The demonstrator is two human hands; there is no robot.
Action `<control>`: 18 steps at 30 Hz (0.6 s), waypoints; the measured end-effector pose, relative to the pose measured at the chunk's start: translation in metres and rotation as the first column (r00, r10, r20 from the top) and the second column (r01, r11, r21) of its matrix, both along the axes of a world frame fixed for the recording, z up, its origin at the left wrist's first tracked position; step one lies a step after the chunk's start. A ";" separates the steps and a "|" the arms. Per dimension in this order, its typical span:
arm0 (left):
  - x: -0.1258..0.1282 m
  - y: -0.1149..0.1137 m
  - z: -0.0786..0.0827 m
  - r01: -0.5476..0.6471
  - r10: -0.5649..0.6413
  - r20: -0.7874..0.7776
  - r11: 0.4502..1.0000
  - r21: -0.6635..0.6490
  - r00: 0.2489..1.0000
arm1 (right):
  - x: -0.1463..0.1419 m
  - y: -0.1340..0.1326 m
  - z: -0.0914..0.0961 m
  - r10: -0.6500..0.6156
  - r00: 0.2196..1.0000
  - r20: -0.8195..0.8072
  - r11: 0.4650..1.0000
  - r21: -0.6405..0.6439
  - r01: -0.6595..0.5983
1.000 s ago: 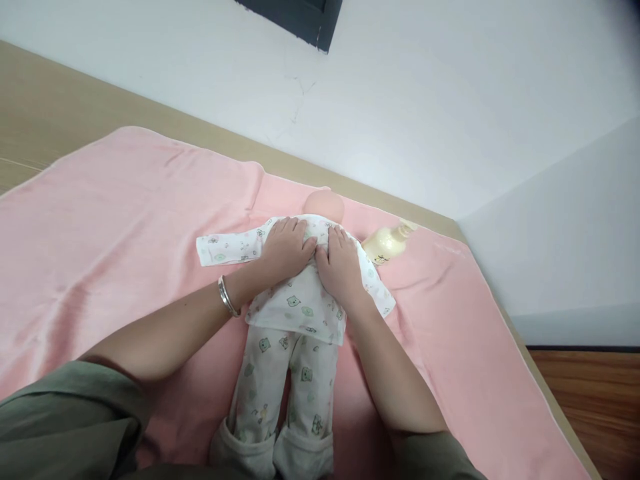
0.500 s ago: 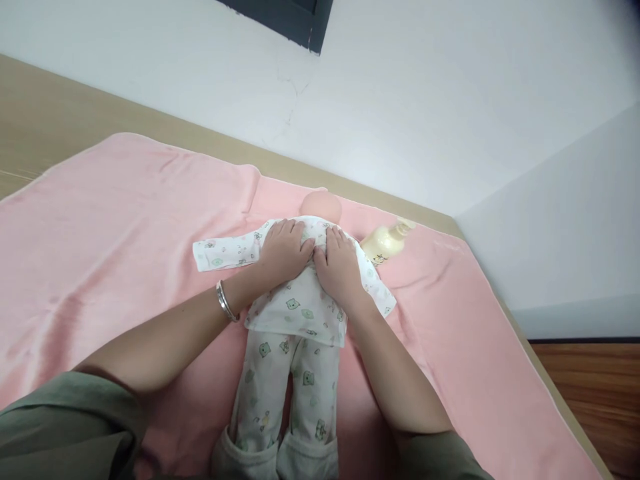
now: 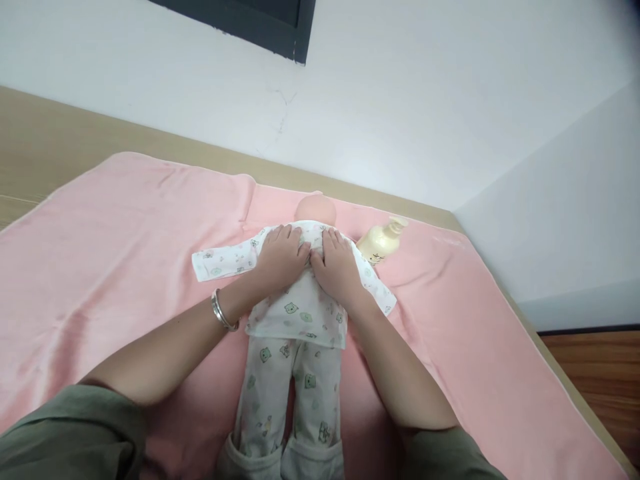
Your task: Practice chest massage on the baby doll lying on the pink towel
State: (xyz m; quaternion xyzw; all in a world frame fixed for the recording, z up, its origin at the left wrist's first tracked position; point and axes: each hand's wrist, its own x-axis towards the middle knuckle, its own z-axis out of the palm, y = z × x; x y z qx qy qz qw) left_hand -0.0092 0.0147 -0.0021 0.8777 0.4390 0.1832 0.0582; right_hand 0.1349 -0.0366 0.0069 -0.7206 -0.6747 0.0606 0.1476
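Observation:
A doll [image 3: 316,209] lies on a pink blanket [image 3: 150,220], its rounded head at the far end. It wears a white long-sleeved top [image 3: 287,319] with small green animal prints, and matching trousers [image 3: 316,393]. My left hand [image 3: 283,259] rests flat on the left upper part of the top, fingers stretched out. Beside it my right hand [image 3: 337,267] lies flat on the right upper part, and the two thumbs nearly meet. A silver bangle [image 3: 223,311] circles my left wrist. The cloth beneath both palms is hidden.
A pale yellow pump bottle [image 3: 381,241] lies tilted near the doll's right-hand sleeve. The blanket covers a wooden surface [image 3: 65,120] against a white wall [image 3: 390,100]. A dark frame [image 3: 260,27] is on the wall, and brown wood [image 3: 595,380] shows at the right.
The view has shifted slightly, so the wall and blanket edge sit a little lower. Both hands stay flat on the top in nearly the same place.

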 end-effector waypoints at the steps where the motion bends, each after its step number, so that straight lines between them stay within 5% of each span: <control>1: 0.000 -0.004 0.003 0.003 -0.003 -0.001 1.000 -0.016 1.000 | 0.001 0.001 0.000 -0.002 1.000 0.000 1.000 -0.004 0.002; 9: 0.004 -0.020 0.021 0.176 -0.170 -0.131 0.984 0.033 0.977 | 0.002 -0.008 0.013 0.026 0.999 0.021 1.000 -0.005 -0.026; 18: -0.003 0.011 0.000 0.160 -0.143 -0.163 0.983 0.093 0.976 | -0.014 -0.026 0.026 0.050 0.996 0.075 0.997 0.049 -0.054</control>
